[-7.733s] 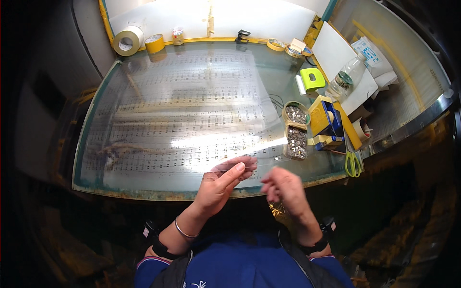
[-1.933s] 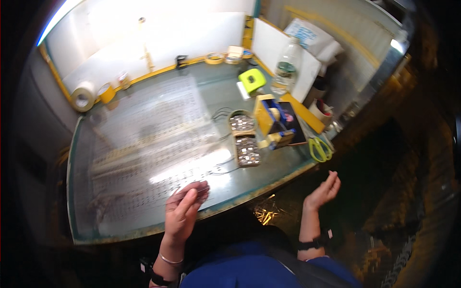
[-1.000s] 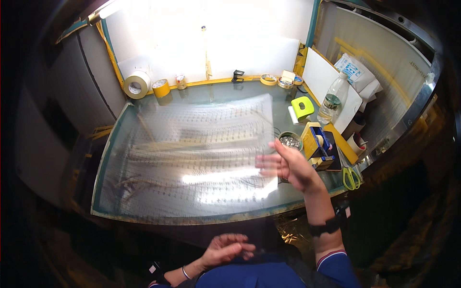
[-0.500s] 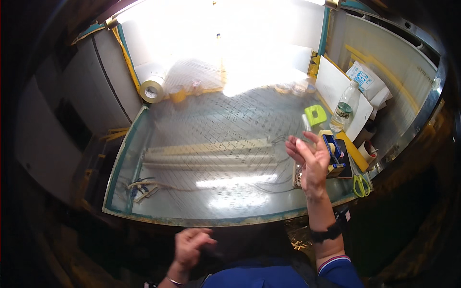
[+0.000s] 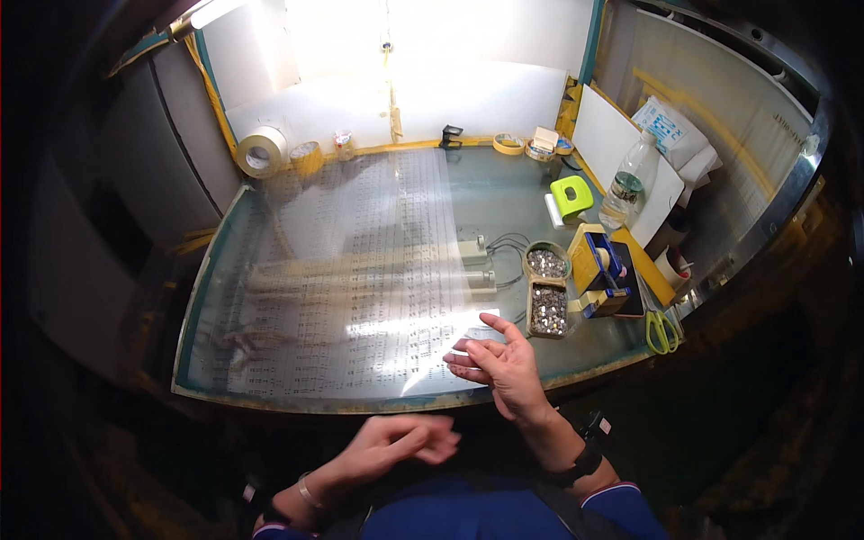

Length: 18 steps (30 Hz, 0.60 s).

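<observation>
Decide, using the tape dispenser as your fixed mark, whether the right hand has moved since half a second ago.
Yes. Against the tape dispenser, the right hand has moved left and nearer the table's front edge.

the fingers of your bare left hand (image 5: 396,441) were smeared by motion, so you could not tell whether they held anything. glare washed out the clear, printed plastic sheet (image 5: 360,270) beside your bare right hand (image 5: 511,371), leaving your grip unclear; its tiny dark marks were too small to read. the picture's lower edge cut off your dark blue cloth shirt (image 5: 468,520).
</observation>
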Available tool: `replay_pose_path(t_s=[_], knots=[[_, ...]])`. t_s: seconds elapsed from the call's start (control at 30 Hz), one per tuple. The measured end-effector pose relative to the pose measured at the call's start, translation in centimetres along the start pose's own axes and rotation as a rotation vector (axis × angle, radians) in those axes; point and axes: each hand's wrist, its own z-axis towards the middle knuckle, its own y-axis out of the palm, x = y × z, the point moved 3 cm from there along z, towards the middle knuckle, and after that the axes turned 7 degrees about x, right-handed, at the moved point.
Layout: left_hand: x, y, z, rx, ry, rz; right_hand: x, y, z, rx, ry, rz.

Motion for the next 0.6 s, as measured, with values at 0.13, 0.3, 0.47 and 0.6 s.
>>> replay_pose_path(t_s=[0.13,0.3,0.47,0.6], knots=[[-1.2,2.2,4.8,0.186,0.082,-0.548,-1.2,-0.1,-1.1,-0.015,-0.009,-0.211],[-1.9,2.3,5.3,0.371,0.03,-0.532,-6.9,-4.5,0.8,0.377,-0.831,-1.246],[-1.6,1.1,5.5,0.386,0.051,-0.423,-7.8,-7.5,3.2,0.338,-0.637,-1.619],[-1.8,0.9,5.4,0.396,0.037,-0.446,-7.5,-7.5,4.0,0.339,-0.676,-1.598]])
